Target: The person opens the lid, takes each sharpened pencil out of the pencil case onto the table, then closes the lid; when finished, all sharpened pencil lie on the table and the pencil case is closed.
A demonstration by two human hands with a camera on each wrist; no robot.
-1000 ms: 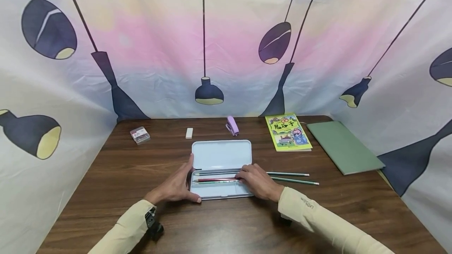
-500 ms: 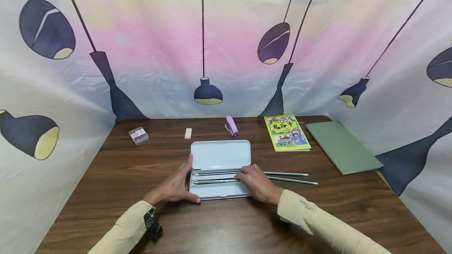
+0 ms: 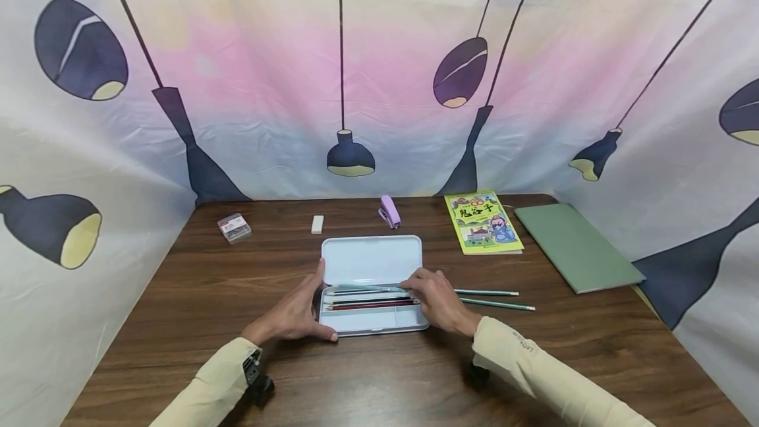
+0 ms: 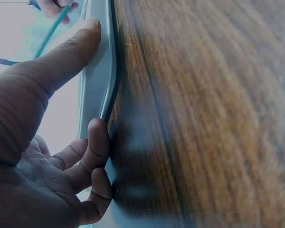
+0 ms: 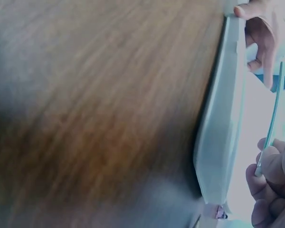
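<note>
An open light-blue pencil case point(image 3: 371, 259) lies mid-table, its lid flat behind the tray. My left hand point(image 3: 296, 312) grips the tray's left end, thumb along the rim point(image 4: 97, 80) and fingers curled at the near corner. My right hand point(image 3: 435, 295) is at the tray's right end and pinches a green pencil point(image 3: 367, 288) that lies slanted over the tray's back edge; the same green pencil point(image 5: 270, 128) shows beside the case wall point(image 5: 223, 133). Red and dark pencils point(image 3: 370, 304) lie inside the tray. Two more green pencils point(image 3: 495, 299) rest on the table just right of my right hand.
Along the back of the wooden table point(image 3: 207, 295) lie a small clear box point(image 3: 234, 227), a white eraser point(image 3: 317, 224) and a purple stapler point(image 3: 389, 211). A green picture book point(image 3: 483, 223) and a plain green folder point(image 3: 578, 248) lie at the back right. Printed curtains enclose three sides.
My right hand has shifted slightly back from the pencils in the tray and now holds a green pencil over the tray's rear edge. My left hand has stayed on the case.
</note>
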